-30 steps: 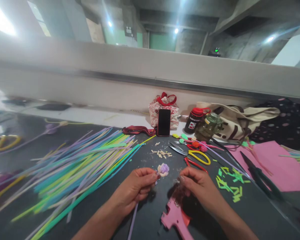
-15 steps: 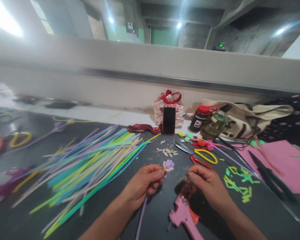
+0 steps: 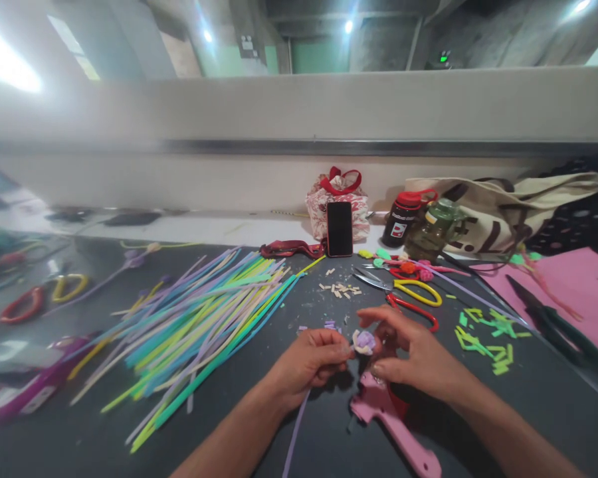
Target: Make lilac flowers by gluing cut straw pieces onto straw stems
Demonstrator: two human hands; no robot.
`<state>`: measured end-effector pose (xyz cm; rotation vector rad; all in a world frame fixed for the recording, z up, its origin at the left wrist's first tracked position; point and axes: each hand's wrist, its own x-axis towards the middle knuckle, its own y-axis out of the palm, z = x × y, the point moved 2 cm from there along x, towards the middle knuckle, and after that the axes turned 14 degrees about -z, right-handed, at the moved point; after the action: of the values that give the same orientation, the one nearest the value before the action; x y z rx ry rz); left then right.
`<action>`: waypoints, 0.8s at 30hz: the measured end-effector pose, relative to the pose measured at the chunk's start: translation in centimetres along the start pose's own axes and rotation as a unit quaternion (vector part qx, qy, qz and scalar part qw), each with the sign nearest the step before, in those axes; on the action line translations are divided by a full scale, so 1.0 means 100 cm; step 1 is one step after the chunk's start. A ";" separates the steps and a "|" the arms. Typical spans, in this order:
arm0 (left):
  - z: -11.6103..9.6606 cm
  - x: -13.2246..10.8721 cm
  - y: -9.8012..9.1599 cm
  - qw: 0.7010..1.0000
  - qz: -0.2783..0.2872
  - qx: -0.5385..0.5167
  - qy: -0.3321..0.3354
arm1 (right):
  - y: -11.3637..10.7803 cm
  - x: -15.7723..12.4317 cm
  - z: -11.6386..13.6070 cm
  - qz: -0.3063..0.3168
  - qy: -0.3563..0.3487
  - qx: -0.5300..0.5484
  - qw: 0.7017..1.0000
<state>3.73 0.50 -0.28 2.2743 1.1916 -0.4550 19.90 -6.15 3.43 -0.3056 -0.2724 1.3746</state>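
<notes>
Left hand's grip (image 3: 313, 362) is pinched on the base of the lilac-and-cream flower (image 3: 365, 342) above the tabletop (image 3: 94, 451), while the right hand (image 3: 413, 353), earlier well apart, has brought spread fingers beside it, so both hands now meet there.

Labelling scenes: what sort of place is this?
Probably a craft workspace: a dark, flat tabletop with a spread of long, pastel, fuzzy-looking stems, what looks like a pink plastic glue gun, and a purple-and-cream flower shape in the left hand.
</notes>
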 end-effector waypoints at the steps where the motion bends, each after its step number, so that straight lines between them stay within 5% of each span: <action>1: 0.001 0.000 0.000 1.000 0.001 0.008 0.002 | 0.002 -0.001 0.002 0.009 -0.002 0.000 1.000; 9: 0.009 0.001 0.005 0.999 0.019 0.026 -0.039 | 0.005 -0.006 0.007 0.017 -0.119 -0.058 0.991; 24: 0.015 0.005 0.006 0.997 0.030 -0.002 -0.074 | 0.008 -0.004 0.002 -0.022 -0.156 -0.030 0.987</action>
<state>4.44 -0.36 -1.51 2.2249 1.0474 -0.5868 19.04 -6.45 3.33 -0.1307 -0.5778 1.3713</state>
